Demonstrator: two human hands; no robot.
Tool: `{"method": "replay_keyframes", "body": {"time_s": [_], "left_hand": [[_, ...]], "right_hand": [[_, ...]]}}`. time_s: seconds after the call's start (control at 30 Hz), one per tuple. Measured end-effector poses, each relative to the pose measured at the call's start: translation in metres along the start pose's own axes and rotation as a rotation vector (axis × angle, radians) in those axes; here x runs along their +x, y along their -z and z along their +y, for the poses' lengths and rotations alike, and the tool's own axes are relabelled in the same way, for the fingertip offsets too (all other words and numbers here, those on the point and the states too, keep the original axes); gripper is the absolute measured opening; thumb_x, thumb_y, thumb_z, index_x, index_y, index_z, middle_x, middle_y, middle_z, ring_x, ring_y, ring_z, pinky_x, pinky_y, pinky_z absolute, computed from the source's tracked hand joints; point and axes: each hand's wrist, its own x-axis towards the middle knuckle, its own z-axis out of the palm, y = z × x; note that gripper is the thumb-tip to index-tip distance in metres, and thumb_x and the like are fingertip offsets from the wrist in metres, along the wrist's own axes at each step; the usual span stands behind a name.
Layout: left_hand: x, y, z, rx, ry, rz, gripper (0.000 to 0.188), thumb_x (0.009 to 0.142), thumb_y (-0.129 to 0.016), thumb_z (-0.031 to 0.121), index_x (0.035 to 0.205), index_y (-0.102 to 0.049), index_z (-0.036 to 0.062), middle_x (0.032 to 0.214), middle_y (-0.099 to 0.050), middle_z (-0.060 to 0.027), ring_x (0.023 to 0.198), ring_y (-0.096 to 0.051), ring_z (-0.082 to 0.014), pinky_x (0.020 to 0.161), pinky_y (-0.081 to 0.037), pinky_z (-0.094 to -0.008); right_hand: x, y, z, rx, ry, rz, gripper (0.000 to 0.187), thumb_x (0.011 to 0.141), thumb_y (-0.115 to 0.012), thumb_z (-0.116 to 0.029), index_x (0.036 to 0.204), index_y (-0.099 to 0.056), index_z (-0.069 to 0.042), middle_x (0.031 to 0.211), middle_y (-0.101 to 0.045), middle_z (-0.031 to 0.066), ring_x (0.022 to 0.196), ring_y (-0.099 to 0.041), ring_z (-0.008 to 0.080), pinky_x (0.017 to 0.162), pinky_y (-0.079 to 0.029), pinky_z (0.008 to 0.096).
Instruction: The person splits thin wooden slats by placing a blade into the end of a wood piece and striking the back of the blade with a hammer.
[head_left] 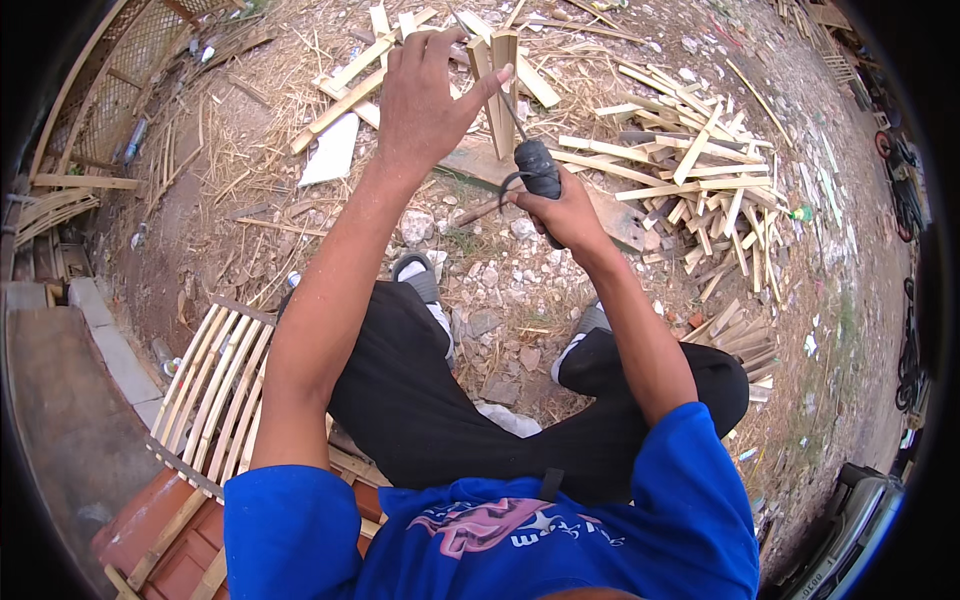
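My right hand (pixel 570 212) is closed around a black-wrapped handle (pixel 537 168) of a cutting tool. Its thin dark blade (pixel 514 118) slants up and left, between upright split strips of bamboo or wood (pixel 497 95). My left hand (pixel 425 105) is raised at the upper left of these strips. Its thumb stretches across them, apart from the other fingers, which bend near the top; whether the thumb presses on them cannot be made out. Under the strips lies a worn wooden board (pixel 615 215). A thin stick (pixel 478 210) lies beside my right hand.
A heap of split strips (pixel 700 170) lies at the right, with more strips (pixel 350 95) scattered beyond my left hand. A slatted panel (pixel 215 375) stands at my left, above reddish boards (pixel 185 540). Stones and straw cover the ground between my sandalled feet.
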Motion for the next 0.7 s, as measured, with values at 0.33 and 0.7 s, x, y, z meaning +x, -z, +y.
{"method": "replay_keyframes", "body": {"time_s": [0.33,0.7], "left_hand": [[0.007,-0.024,-0.035,-0.194,-0.111,-0.022,0.035,0.081,-0.075,0.038,0.099,-0.073,0.0081,0.066,-0.057,-0.0064,0.055,-0.055,-0.0198,0.055,-0.043,-0.0328],[0.005,-0.003,-0.028,-0.193,-0.09,-0.135,0.013,0.084,-0.073,0.012,0.092,-0.072,0.0031,0.073,-0.063,-0.0104,0.066,-0.063,-0.0239,0.062,-0.05,-0.0355]], "right_hand": [[-0.012,-0.021,0.015,-0.063,0.076,0.002,0.019,0.071,-0.063,-0.006,0.088,-0.057,-0.001,0.07,-0.057,0.0047,0.065,-0.057,0.0161,0.061,-0.046,0.0314],[0.0,-0.026,0.048,-0.263,0.086,0.097,0.046,0.07,-0.067,-0.019,0.112,-0.06,-0.001,0.093,-0.068,0.0226,0.091,-0.064,0.0398,0.084,-0.049,0.0425]]}}
